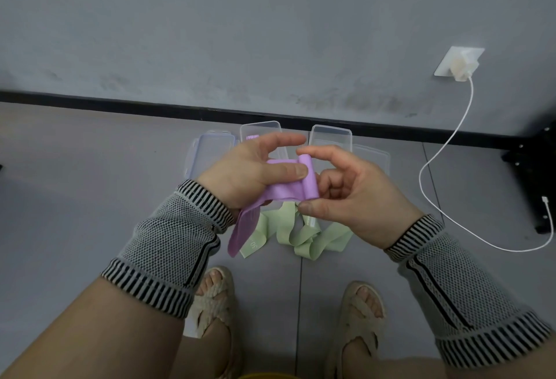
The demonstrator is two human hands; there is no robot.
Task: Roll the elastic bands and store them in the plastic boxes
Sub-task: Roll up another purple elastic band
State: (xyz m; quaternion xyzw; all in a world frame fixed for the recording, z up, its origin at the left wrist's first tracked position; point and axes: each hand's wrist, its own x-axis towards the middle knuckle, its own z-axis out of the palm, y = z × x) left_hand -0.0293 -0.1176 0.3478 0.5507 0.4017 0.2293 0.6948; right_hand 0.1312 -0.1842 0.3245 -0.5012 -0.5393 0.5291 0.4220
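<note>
Your left hand (249, 174) pinching the purple band (288, 187), your right hand (346, 195) gripping its rolled end, green band (304, 237) on the floor (90, 198), clear boxes (331, 137) beyond

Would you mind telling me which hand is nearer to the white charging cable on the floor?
Right. The right hand is on the same side as the cable; the left hand is farther, beyond the purple band.

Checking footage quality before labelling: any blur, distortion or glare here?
Head view: wide-angle bend curves the black baseboard; light is soft and even, no glare; the purple band and both hands are fairly sharp; the clear boxes look faint against the floor.
</note>
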